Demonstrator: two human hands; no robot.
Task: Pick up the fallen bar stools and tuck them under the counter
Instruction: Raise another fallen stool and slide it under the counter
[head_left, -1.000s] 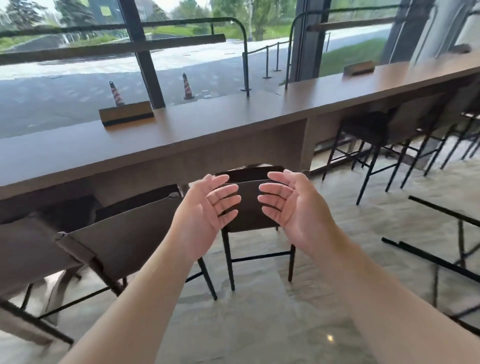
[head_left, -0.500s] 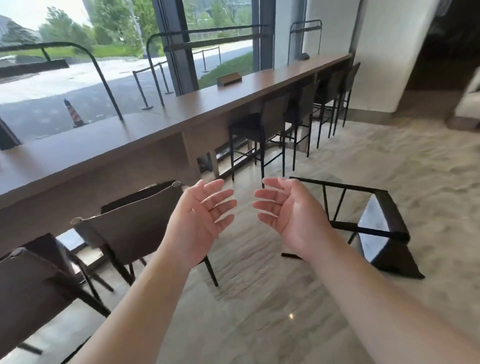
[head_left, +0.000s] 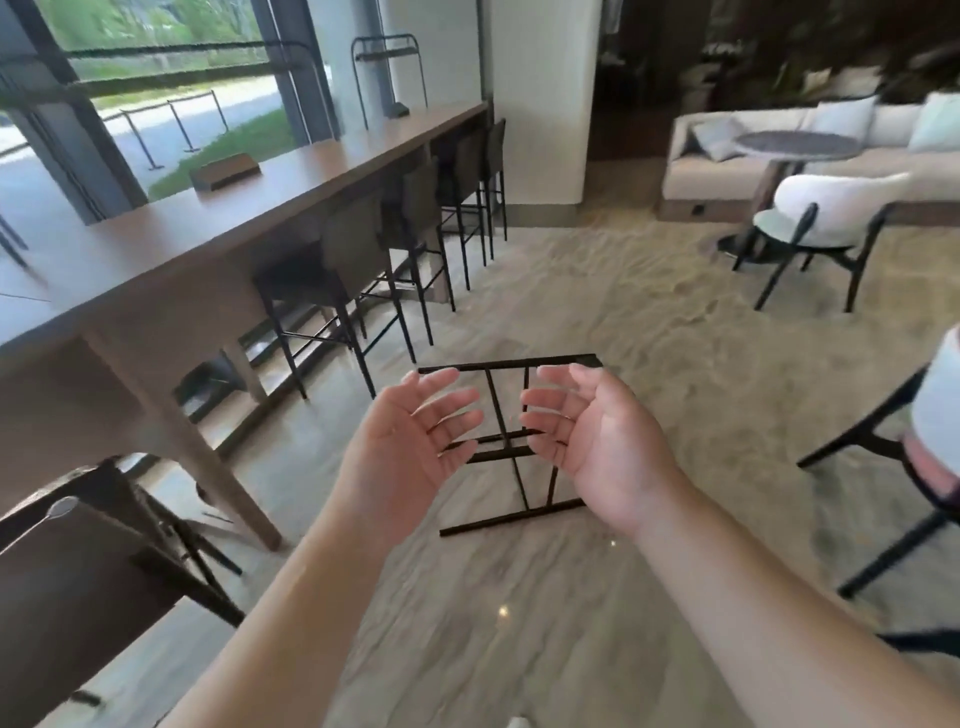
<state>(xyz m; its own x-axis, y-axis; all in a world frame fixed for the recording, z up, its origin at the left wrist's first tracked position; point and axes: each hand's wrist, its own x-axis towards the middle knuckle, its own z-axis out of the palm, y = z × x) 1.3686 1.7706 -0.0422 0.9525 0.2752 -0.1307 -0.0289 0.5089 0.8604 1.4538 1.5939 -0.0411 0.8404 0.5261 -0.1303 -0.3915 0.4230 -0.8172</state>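
Both hands are raised in front of the person, palms facing each other, the left hand (head_left: 415, 447) and right hand (head_left: 597, 441) released with fingers loosely spread and grasping nothing. Beyond them a fallen bar stool (head_left: 506, 410) lies on its side on the marble floor (head_left: 519, 597), its black frame showing between the hands. The long wooden desk (head_left: 208, 234) runs along the left, with upright stools (head_left: 363, 270) tucked under it.

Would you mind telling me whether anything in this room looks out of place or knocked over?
Yes: one bar stool lies on its side on the floor, black legs pointing sideways, just beyond the open left hand and right hand. The other stools stand upright under the counter.
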